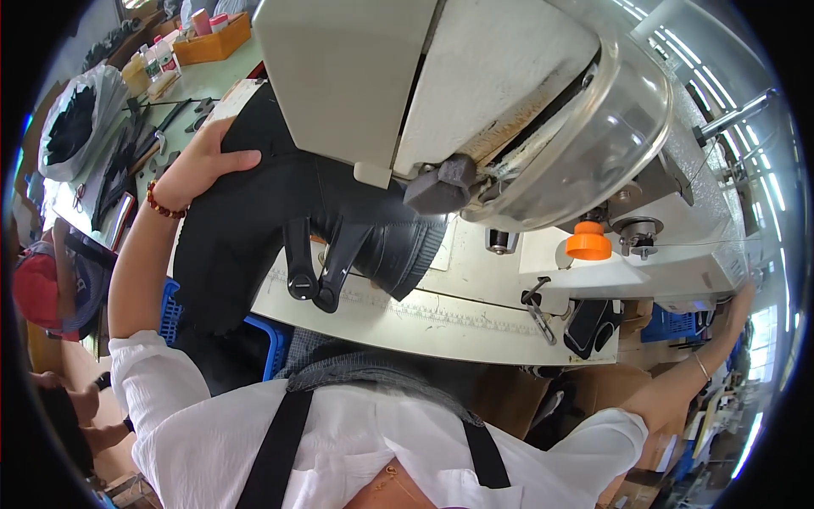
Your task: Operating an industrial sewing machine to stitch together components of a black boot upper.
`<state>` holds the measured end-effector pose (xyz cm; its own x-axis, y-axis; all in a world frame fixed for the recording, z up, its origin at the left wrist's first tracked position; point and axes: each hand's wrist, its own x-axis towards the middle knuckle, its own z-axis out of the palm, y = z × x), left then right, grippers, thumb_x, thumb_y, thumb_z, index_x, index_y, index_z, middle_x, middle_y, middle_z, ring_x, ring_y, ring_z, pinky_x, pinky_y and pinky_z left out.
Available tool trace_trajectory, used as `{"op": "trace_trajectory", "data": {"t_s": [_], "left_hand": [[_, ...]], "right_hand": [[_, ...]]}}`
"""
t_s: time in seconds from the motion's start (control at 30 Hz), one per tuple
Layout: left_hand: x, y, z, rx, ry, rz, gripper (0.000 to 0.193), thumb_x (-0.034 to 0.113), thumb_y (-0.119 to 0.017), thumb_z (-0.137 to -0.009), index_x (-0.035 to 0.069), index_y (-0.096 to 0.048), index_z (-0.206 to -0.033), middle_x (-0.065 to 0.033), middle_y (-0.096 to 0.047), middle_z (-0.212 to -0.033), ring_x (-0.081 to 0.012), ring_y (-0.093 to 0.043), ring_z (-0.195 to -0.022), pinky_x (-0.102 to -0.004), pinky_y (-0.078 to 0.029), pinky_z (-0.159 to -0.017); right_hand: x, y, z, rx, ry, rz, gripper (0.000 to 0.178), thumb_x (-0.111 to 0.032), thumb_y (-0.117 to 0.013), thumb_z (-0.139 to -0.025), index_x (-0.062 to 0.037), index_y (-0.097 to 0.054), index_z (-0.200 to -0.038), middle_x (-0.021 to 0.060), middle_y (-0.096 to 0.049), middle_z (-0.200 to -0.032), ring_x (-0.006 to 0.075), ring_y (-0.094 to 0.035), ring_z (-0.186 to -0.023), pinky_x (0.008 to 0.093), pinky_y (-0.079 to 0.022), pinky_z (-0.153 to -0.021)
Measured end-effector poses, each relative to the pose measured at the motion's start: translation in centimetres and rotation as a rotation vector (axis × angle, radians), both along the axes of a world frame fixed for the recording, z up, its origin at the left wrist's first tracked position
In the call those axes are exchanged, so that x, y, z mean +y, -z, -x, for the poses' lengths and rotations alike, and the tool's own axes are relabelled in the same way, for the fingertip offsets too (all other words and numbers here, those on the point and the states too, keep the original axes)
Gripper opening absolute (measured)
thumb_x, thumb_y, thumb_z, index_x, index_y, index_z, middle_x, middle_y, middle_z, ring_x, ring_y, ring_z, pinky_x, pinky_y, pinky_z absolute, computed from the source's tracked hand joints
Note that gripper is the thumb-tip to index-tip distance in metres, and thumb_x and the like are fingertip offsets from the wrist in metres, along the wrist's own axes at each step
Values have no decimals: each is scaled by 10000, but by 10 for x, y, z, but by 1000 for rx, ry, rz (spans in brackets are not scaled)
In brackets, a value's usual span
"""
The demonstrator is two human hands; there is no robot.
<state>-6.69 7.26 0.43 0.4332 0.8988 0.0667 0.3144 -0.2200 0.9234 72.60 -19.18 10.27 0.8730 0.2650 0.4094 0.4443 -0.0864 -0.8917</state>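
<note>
Steadying the black cloth (280,180) at the sewing machine (343,85) seems to be the step in hand, as far as the head view lets one judge. The cloth lies on the pale machine bed (407,318), left of its middle and partly beneath the machine head, while a slack part drops past the near edge. The person's left hand (203,165) is at its far left edge, thumb spread flat over the top; the fingers are partly out of sight, so whether they pinch or merely rest cannot be told. The right hand (743,297) reaches to the machine's right end, where blur and the picture's rim leave its grip unclear. The next move would appear to call for the left hand to keep the layers flat and guide them evenly. The cloth bends rather than lying straight: one length runs from the far side down toward the person, and another branches rightward, its long axis slanting nearer, with the ribbed end (417,265) pointing right and toward the person.
</note>
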Motion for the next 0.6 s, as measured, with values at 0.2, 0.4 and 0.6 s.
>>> {"op": "trace_trajectory", "data": {"t_s": [0.2, 0.4, 0.6], "left_hand": [[-7, -9, -6, -13, -48, 29, 477, 102, -670, -797, -46, -508, -1220, -59, -601, -1108, -110, -538, -1003, -255, -419, -912], [6, 0, -4, -10, 0, -44, 391, 92, -675, -791, -64, -563, -1130, -44, -614, -1003, -74, -555, -887, -232, -483, -779], [9, -7, -10, 15, -11, -93, 374, 90, -668, -794, -63, -570, -1121, -29, -617, -982, -70, -563, -844, -227, -487, -764]], "right_hand": [[8, -4, -1, -39, 32, -22, 543, -459, -451, -941, 30, -575, -1142, 127, -607, -1074, 221, -579, -950, 317, -464, -797], [13, 2, 0, -97, 38, -82, 568, -468, -446, -943, 44, -580, -1150, 143, -589, -1133, 229, -557, -1004, 326, -442, -858], [9, 4, 9, -155, 34, -73, 615, -487, -435, -947, 51, -522, -1233, 138, -577, -1171, 224, -548, -1038, 329, -444, -872]]}}
